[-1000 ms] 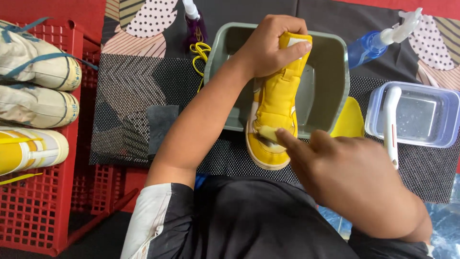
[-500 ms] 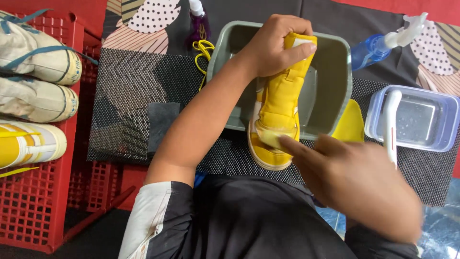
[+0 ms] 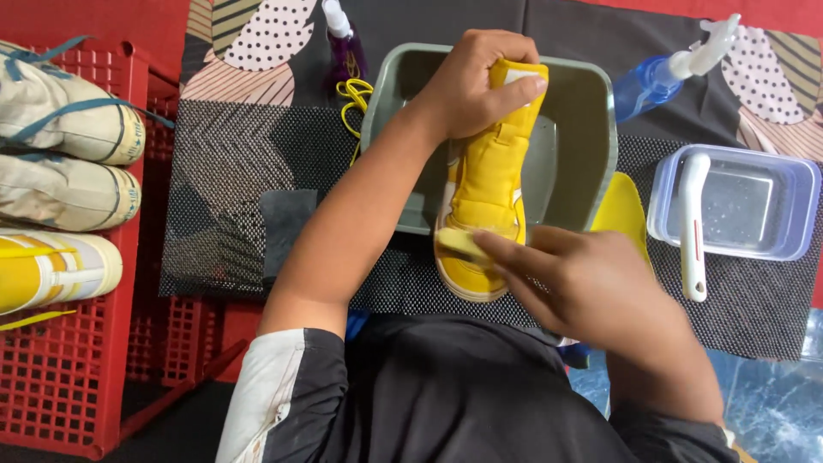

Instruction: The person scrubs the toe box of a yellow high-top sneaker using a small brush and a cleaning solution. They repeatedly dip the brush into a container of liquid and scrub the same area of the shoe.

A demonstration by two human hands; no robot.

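Because the yellow shoe (image 3: 484,184) is a soft high-top with a firm rubber sole, we judge it light and easy to turn, pliable in the upper but stiff along the bottom edge; the surface may be damp and a little slippery, though we cannot tell that for sure. The collar at the ankle looks like the best place to take hold, since the padding there gives under the fingers without letting go. The shoe lies sole-edge down across the near rim of the grey tub (image 3: 591,120), its heel end over the basin and its toe pointing toward us over the black mesh mat (image 3: 231,154).

Our left hand (image 3: 471,81) has its grip clamped on the collar, thumb on one side and fingers wrapped over the top, steadying the shoe. Our right hand (image 3: 591,287) has its grip closed on a small pale brush or pad (image 3: 459,243), pressed against the toe; most of that tool is hidden under the fingers, so we cannot say exactly what it is.

A clear tub (image 3: 746,206) with a white brush (image 3: 693,223) across it sits to the right, with a blue spray bottle (image 3: 660,77) beyond. On the left, a red crate (image 3: 77,377) bears other shoes (image 3: 64,154).
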